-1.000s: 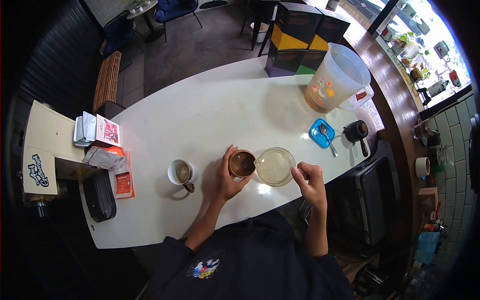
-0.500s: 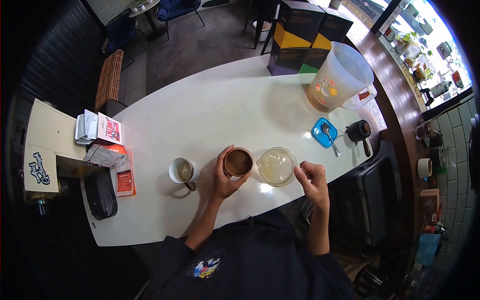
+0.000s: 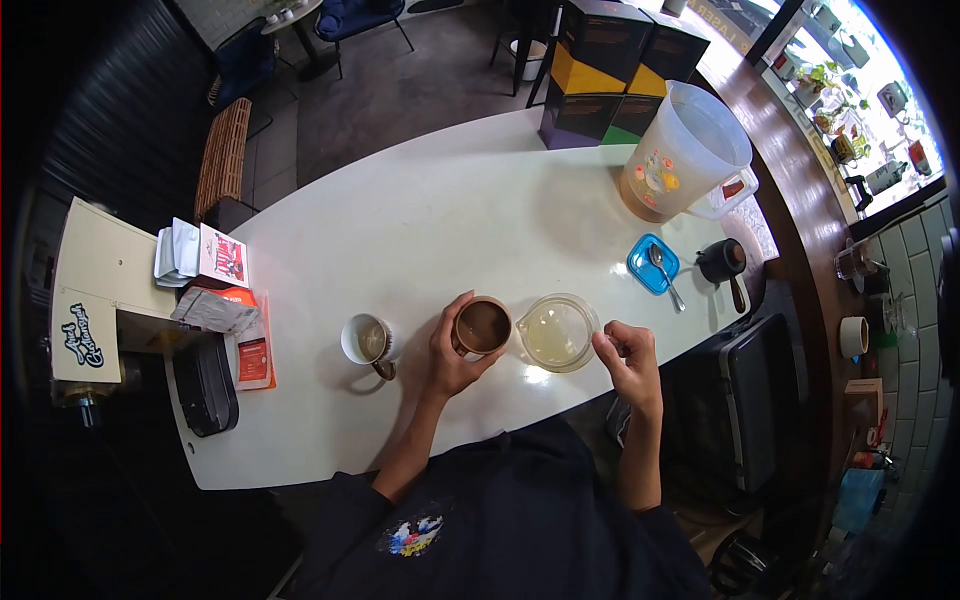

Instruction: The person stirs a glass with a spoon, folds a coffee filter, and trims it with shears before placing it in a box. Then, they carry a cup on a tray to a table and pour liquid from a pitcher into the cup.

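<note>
My left hand [image 3: 452, 352] is wrapped round a brown cup [image 3: 482, 327] that holds a brown liquid. Just right of the cup is a clear glass pitcher [image 3: 558, 333] with a pale yellowish, cloudy liquid in it. My right hand [image 3: 628, 360] is closed at the pitcher's right side, where its handle would be; the fingers cover the handle. The pitcher's spout points left toward the cup, and a narrow gap separates the two. Left of my left hand stands a white mug [image 3: 367, 340] with a brown handle and some liquid inside.
A large plastic jug [image 3: 686, 150] stands at the back right near stacked boxes [image 3: 600, 75]. A spoon [image 3: 660, 265] rests on a blue square dish [image 3: 640, 262] beside a dark handled pot [image 3: 720, 261]. Packets [image 3: 253, 350] and a cream stand [image 3: 95, 290] line the left end of the white table [image 3: 400, 230].
The view has shifted very slightly. My hands, the cup and the pitcher keep nearly the same places relative to each other.
</note>
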